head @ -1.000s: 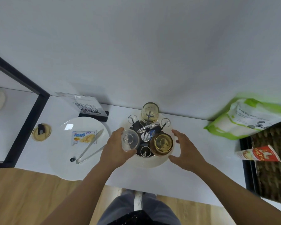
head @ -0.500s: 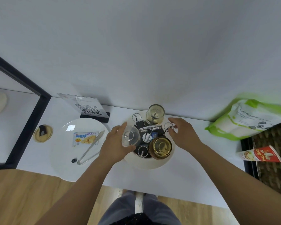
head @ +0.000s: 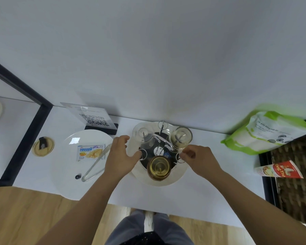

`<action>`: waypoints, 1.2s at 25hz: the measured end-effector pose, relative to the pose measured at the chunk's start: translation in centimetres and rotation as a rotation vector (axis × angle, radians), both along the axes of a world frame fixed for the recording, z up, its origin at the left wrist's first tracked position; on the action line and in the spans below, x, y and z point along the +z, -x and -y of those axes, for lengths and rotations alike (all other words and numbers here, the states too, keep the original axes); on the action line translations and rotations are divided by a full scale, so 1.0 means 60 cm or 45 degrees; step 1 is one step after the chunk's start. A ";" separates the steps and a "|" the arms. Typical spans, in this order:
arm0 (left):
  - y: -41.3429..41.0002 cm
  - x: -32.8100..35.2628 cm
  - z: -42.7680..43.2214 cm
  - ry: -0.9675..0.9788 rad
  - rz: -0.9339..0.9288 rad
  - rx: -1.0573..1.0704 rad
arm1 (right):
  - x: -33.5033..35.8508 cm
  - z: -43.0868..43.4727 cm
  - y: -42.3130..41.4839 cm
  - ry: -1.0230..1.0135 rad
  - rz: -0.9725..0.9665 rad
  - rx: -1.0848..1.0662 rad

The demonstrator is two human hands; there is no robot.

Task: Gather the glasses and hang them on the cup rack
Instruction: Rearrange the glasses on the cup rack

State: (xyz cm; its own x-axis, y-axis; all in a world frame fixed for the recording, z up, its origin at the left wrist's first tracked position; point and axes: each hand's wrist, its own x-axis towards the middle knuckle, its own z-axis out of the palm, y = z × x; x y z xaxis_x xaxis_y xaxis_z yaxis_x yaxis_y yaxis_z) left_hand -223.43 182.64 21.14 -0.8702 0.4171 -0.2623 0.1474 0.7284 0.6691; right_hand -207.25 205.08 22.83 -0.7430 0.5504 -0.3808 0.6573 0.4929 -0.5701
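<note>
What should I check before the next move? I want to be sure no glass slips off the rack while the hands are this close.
1. Clear glass on the far-left peg: inverted over its peg, ok.
2. Second clear glass on the far-right peg: inverted over its peg, ok.
3. Amber glass on the near peg: seated, ok.
4. Free pegs: ring-topped peg near the left hand is bare, ok.
5. Hands empty: left hand holds nothing; right hand fingers curl beside a peg, cannot tell.
6. Round white rack base: flat on the white table, ok.
</note>
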 end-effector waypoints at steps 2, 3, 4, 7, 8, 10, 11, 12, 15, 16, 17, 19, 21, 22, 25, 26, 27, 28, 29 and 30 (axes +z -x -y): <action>-0.010 -0.005 -0.009 -0.001 0.028 -0.080 | 0.001 0.004 -0.008 -0.080 -0.149 -0.161; -0.013 -0.008 -0.014 -0.004 0.061 -0.128 | 0.001 0.004 -0.010 -0.113 -0.219 -0.245; -0.014 -0.009 -0.019 -0.008 0.101 -0.165 | 0.001 0.004 -0.011 -0.115 -0.240 -0.290; -0.002 -0.007 -0.031 -0.007 0.153 -0.206 | -0.010 0.014 -0.013 -0.017 -0.121 -0.202; 0.003 -0.007 -0.032 0.007 0.146 -0.225 | -0.014 0.019 -0.014 -0.006 -0.105 -0.167; 0.011 -0.008 -0.034 0.039 0.126 -0.261 | -0.019 0.026 -0.017 -0.014 -0.128 -0.146; 0.013 -0.009 -0.034 0.060 0.123 -0.283 | -0.020 0.028 -0.018 -0.019 -0.146 -0.151; 0.013 -0.009 -0.035 0.083 0.130 -0.300 | -0.021 0.029 -0.019 -0.025 -0.156 -0.156; 0.007 -0.005 -0.037 0.134 0.076 -0.306 | -0.023 0.030 -0.018 -0.044 -0.151 -0.154; 0.001 0.000 -0.033 0.121 -0.058 -0.282 | -0.023 0.030 -0.016 -0.038 -0.145 -0.159; -0.008 0.007 -0.027 0.085 -0.241 -0.277 | -0.023 0.030 -0.014 -0.033 -0.143 -0.164; -0.032 0.014 -0.014 0.022 -0.532 -0.414 | -0.024 0.028 -0.012 -0.041 -0.141 -0.170; -0.064 0.009 -0.001 0.078 -0.557 -0.599 | -0.024 0.025 -0.010 -0.060 -0.126 -0.173; -0.076 0.005 0.004 0.126 -0.517 -0.621 | -0.023 0.023 -0.010 -0.065 -0.111 -0.167; -0.083 -0.009 0.010 0.186 -0.421 -0.544 | -0.020 0.019 -0.009 -0.078 -0.074 -0.131; -0.080 -0.010 0.009 0.184 -0.436 -0.545 | -0.020 0.018 -0.009 -0.079 -0.068 -0.120; -0.077 -0.009 0.007 0.181 -0.455 -0.551 | -0.018 0.018 -0.009 -0.077 -0.066 -0.113; -0.073 -0.008 0.004 0.179 -0.469 -0.556 | -0.017 0.017 -0.008 -0.077 -0.065 -0.107; -0.069 -0.007 0.003 0.184 -0.476 -0.562 | -0.016 0.017 -0.007 -0.078 -0.066 -0.100; -0.068 -0.007 0.002 0.193 -0.484 -0.570 | -0.015 0.018 -0.007 -0.080 -0.064 -0.094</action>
State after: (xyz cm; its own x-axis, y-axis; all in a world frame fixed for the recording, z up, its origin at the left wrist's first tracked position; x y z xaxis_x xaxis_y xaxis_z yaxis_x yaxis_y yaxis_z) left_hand -219.36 182.53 20.75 -0.6631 0.7467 -0.0524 0.6700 0.6233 0.4032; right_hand -206.85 204.02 21.95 -0.7168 0.6261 -0.3069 0.6645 0.4800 -0.5727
